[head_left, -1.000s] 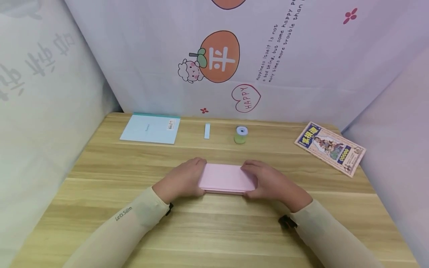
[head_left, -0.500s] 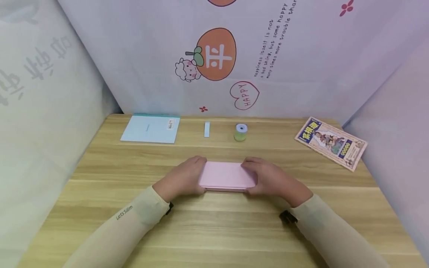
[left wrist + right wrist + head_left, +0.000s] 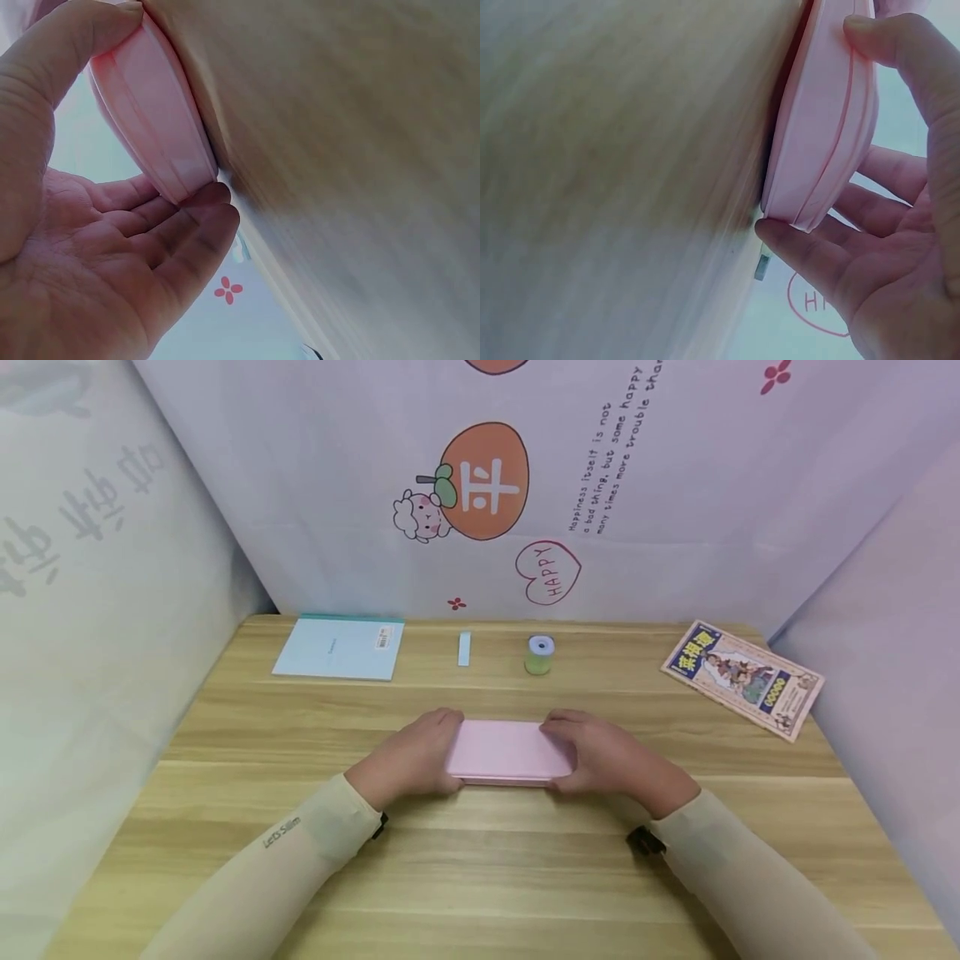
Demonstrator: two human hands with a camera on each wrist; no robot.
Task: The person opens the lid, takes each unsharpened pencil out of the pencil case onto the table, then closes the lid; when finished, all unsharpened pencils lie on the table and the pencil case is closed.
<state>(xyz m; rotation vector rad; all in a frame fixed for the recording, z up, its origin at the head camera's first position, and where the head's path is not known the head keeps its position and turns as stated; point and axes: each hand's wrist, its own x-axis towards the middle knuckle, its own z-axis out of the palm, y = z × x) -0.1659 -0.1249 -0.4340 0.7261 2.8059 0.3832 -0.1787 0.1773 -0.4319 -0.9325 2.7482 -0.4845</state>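
Observation:
A flat pink case point(image 3: 508, 752) lies on the wooden table point(image 3: 487, 877) in the middle of the head view. My left hand point(image 3: 411, 760) grips its left end, thumb at the near edge and fingers curled over the far edge. My right hand point(image 3: 606, 758) grips the right end the same way. The left wrist view shows the pink case point(image 3: 154, 120) pinched between thumb point(image 3: 64, 52) and fingers point(image 3: 187, 225). In the right wrist view the case point(image 3: 829, 120) sits between thumb point(image 3: 907, 60) and fingers point(image 3: 817, 255).
Along the table's back edge lie a light blue notebook point(image 3: 339, 647), a small white strip point(image 3: 464, 648) and a green-and-lilac roll point(image 3: 539, 655). A colourful booklet point(image 3: 742, 678) lies at the back right. Printed fabric walls close in the back and sides.
Both hands keep their hold on the pink case, which stays on the table. The view has shifted slightly; nothing else has moved.

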